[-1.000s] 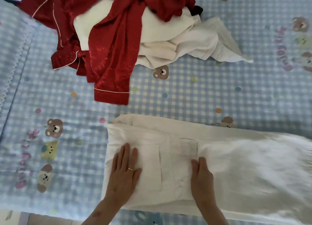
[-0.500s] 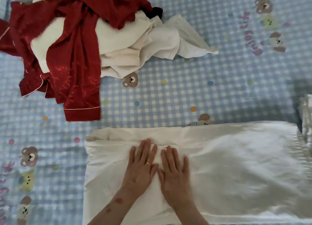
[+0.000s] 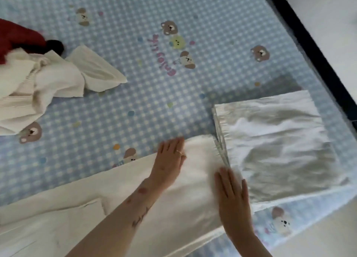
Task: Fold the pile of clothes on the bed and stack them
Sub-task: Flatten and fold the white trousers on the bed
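Here, the bed (image 3: 193, 94) fills the frame; cream trousers (image 3: 173, 208) stretch along the bottom, their end meeting a folded satin piece (image 3: 274, 141) lower right. Unfolded pile (image 3: 38, 83) upper left. Left hand (image 3: 170, 160) and right hand (image 3: 232, 197) press flat, fingers straight, on the trousers.

I'm looking down at a bedroom in a home: a bed (image 3: 173, 83) wearing a blue checked sheet printed with cartoon bears, loose clothes (image 3: 48, 83) lying on it, pale floor showing beside.
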Demonstrator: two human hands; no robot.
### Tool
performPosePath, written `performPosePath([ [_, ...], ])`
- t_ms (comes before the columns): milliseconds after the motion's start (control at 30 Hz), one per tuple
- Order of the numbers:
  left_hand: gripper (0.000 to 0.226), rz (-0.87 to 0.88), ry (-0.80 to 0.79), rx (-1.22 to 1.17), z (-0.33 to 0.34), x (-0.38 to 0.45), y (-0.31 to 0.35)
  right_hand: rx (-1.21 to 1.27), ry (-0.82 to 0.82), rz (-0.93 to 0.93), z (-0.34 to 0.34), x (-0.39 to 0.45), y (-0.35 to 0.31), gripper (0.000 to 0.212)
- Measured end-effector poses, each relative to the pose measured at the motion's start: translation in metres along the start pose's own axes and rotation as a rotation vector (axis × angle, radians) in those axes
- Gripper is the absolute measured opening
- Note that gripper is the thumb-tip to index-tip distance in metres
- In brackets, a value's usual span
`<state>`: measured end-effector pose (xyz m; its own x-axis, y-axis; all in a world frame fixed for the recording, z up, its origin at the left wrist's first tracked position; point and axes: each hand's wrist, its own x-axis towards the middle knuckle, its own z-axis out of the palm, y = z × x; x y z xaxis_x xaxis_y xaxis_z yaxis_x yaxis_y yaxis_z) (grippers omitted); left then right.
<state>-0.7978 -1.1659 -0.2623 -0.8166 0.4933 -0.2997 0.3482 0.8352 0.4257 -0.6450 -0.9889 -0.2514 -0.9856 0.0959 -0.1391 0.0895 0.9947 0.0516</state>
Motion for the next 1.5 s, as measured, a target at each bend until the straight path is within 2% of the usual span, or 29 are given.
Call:
performPosePath([
  [100, 0.057, 0.077, -0.124, -0.207, -0.012, 0.064, 0.05, 0.096, 0.071, 0.006, -0.005, -0.001, 0.028, 0.057],
  [200, 0.037, 0.012, -0.32, -0.395, -0.027, 0.097, 0.073, 0.188, 0.075, 0.093, -0.01, 0.0, 0.033, 0.051],
  [333, 0.023, 0.104, -0.436, -0.287, -0.053, 0.1, 0.073, 0.212, 0.033, 0.214, -0.024, -0.001, 0.038, 0.061],
  [433, 0.022, 0.133, -0.442, -0.291, -0.079, 0.083, 0.065, 0.3, -0.023, 0.238, -0.04, -0.007, 0.041, 0.05],
  [533, 0.028, 0.2, -0.44, -0.274, -0.104, 0.051, 0.045, 0.463, -0.059, 0.24, -0.066, -0.017, 0.034, 0.024],
  [633, 0.024, 0.242, -0.337, -0.193, -0.121, 0.008, 0.015, 0.671, -0.019, 0.23, -0.1, -0.024, 0.0, 0.017],
  [767, 0.023, 0.269, -0.045, -0.017, -0.146, -0.064, -0.042, 0.849, -0.026, 0.037, -0.149, -0.037, -0.089, 0.031],
  [900, 0.024, 0.209, 0.214, 0.101, -0.17, -0.148, -0.114, 0.945, -0.181, -0.159, -0.17, -0.06, -0.202, 0.04],
  [1000, 0.031, 0.131, 0.347, 0.17, -0.177, -0.218, -0.18, 1.033, -0.352, -0.179, -0.171, -0.077, -0.281, 0.043],
  [1033, 0.031, 0.087, 0.371, 0.177, -0.178, -0.243, -0.202, 1.071, -0.446, -0.193, -0.17, -0.084, -0.305, 0.044],
  [1167, 0.035, -0.105, 0.375, 0.214, -0.165, -0.332, -0.274, 1.02, -0.646, -0.314, -0.154, -0.109, -0.39, 0.047],
  [1300, 0.032, -0.284, 0.315, 0.241, -0.133, -0.37, -0.314, 0.879, -0.848, -0.458, -0.118, -0.123, -0.443, 0.049],
  [1333, 0.04, -0.371, 0.31, 0.199, -0.122, -0.372, -0.316, 0.816, -0.817, -0.512, -0.108, -0.122, -0.448, 0.049],
  [1400, 0.058, -0.479, 0.33, 0.028, -0.093, -0.374, -0.307, 0.719, -0.488, -0.525, -0.085, -0.115, -0.445, 0.045],
  [1467, 0.061, -0.416, 0.311, -0.014, -0.061, -0.376, -0.283, 0.691, -0.304, -0.493, -0.068, -0.1, -0.428, 0.047],
  [1500, 0.057, -0.361, 0.275, -0.007, -0.045, -0.378, -0.272, 0.599, -0.272, -0.491, -0.057, -0.088, -0.417, 0.049],
])
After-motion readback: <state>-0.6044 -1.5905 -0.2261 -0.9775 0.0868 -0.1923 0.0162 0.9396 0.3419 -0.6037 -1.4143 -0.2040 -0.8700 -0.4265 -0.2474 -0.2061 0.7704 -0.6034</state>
